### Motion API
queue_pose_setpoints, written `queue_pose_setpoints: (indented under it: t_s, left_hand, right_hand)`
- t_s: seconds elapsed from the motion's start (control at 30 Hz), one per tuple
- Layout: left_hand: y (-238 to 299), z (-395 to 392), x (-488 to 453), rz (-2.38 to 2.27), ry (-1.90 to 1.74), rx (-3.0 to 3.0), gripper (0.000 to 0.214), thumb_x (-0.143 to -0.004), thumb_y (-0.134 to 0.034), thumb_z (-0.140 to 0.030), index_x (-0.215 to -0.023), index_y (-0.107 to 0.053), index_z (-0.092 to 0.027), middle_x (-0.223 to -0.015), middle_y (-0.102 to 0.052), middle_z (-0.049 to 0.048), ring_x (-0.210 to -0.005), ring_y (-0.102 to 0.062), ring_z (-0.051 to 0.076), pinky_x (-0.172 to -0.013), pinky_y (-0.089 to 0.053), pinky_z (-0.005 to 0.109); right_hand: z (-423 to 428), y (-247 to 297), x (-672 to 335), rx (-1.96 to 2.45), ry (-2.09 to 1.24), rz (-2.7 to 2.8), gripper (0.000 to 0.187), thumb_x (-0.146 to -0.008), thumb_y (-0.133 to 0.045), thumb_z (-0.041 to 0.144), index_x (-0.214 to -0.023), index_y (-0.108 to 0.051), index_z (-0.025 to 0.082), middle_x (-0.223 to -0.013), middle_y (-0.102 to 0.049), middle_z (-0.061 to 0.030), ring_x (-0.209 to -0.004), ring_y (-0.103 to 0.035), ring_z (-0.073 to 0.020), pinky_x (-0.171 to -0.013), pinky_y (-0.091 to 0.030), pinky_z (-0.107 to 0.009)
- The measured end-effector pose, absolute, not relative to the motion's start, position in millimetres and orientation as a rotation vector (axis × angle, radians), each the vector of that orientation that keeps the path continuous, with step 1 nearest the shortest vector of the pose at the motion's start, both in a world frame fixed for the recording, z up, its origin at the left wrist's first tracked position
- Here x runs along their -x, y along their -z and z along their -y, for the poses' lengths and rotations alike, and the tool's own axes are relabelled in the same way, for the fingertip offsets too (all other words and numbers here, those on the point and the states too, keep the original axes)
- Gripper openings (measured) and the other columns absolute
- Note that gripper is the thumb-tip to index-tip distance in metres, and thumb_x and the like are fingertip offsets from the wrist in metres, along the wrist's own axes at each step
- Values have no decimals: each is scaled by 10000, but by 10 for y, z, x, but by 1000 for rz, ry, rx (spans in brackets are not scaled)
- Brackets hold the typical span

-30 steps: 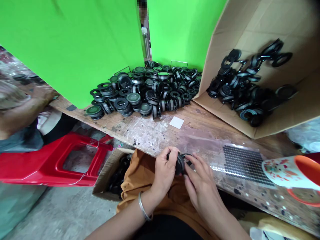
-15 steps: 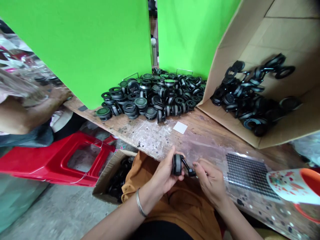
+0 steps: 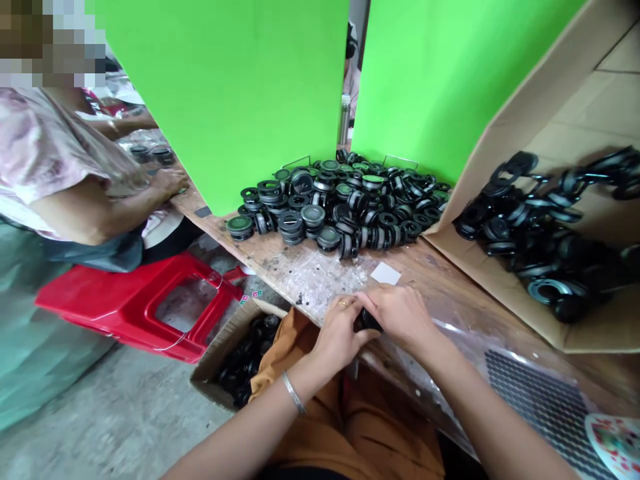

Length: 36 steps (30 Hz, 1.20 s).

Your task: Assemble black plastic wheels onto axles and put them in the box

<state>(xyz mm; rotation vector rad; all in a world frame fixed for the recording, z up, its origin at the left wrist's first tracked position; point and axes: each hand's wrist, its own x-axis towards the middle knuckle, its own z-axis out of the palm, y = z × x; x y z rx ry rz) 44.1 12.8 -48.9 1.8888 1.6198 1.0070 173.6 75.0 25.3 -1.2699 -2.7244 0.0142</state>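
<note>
Two bare hands meet at the near edge of the worn wooden bench, closed together on one small black round part.

1. Progress, as judged from the layout: one piece is in hand. A large heap of black ring-shaped parts lies on the bench in front of the bright green screen. A further batch of black parts fills the tilted brown cardboard box at the right. A low cardboard carton on the floor, beside the orange-clad knee, holds more black pieces. Which stock is finished cannot be told, but the quantity suggests much work is outstanding.

2. Left hand: fingers curled, gripping the small black round part from its left side. A ring sits on one finger and a metal bangle on the wrist.

3. Right hand: palm down, fingers bent over the top of the part, pressing against the left hand. Most of the part is hidden.

4. Nearby: a small white square of paper lies just beyond the hands. A clear sheet of small black dots lies to the right.
</note>
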Motion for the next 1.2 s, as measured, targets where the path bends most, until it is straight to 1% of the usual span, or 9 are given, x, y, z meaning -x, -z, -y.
queue_pose_setpoints:
  t_s: [0.17,0.3,0.4,0.57,0.63,0.8,0.97,1.07,1.2]
  left_hand:
    - [455,-112,-385,-1597,-973,-1883,445,-725,-779,-365,-1106,-645,-179,-1142,-596,101,-1106,-490,284,-972,-428,441]
    - [411,-99,-389,-1585,-955,-1887,433,-711,-790,-363,-1080,-649,-187,-1133,-587,96,-1093,-487,286,-959,-429,446]
    - [406,-102,-394,-1585,-956,-1871,464,-693,-804,-359,-1090,-636,-187,-1107,-589,89,-1088,-485,289,-953,-429,442]
    - [437,-113,-393,-1602,-960,-1853,376,-720,-771,-319,-1048,-635,-195,-1120,-586,82,-1090,-485,281,-959,-429,436]
    - [446,-115,-410,-1610,-942,-1874,359,-733,-746,-297,-1057,-629,-194,-1126,-587,84,-1093,-489,279,-957,-429,435]
    - [478,-153,-513,-1806,-867,-1944,596,-714,-739,-359,-1237,-539,-155,-1157,-584,129,-1084,-504,324,-918,-420,482]
    - [455,-164,-481,-1736,-931,-1939,495,-702,-745,-319,-1152,-579,-199,-1106,-598,96,-1049,-536,301,-912,-441,453]
    - [367,4,-213,-1692,-1043,-1869,509,-716,-740,-402,-1165,-572,-230,-1117,-588,84,-1049,-553,271,-926,-462,413]
    - [396,312,465,-2099,-1195,-1715,556,-695,-689,-559,-1098,-596,-188,-1097,-593,121,-1072,-550,321,-994,-416,463]
  right_hand:
    - [-898,-205,-1594,1396,-385,2712,512,-983,-374,401,-618,-675,205,-627,-677,-57,-575,-583,-160,-553,-281,-272]
    - [-932,-63,-1614,1462,-236,2602,379,-977,-366,348,-837,-673,175,-858,-679,-119,-763,-597,-209,-649,-341,-298]
    - [-944,49,-1627,1404,-313,2608,268,-963,-400,304,-907,-637,191,-907,-647,-84,-855,-576,-206,-726,-369,-299]
    - [-874,172,-1590,1543,-287,2562,270,-965,-390,315,-1070,-601,184,-1006,-599,-114,-948,-531,-260,-797,-367,-367]
    - [-836,186,-1565,1592,-237,2536,270,-960,-394,312,-1079,-603,187,-1020,-585,-121,-967,-514,-276,-819,-359,-393]
    - [-828,196,-1529,1559,-333,2380,256,-956,-423,339,-1035,-612,186,-1011,-598,-120,-995,-511,-274,-864,-367,-408]
    - [-768,186,-1584,1376,-471,2053,297,-988,-345,353,-1124,-551,188,-1093,-595,-95,-1055,-514,-228,-941,-391,-392]
    - [-611,195,-1703,1218,-485,1901,292,-994,-314,315,-1198,-490,202,-1177,-564,-90,-1128,-495,-198,-987,-396,-375]
    - [-424,307,-1936,1160,-450,1802,275,-974,-365,301,-1198,-494,207,-1180,-577,-95,-1142,-505,-209,-997,-406,-410]
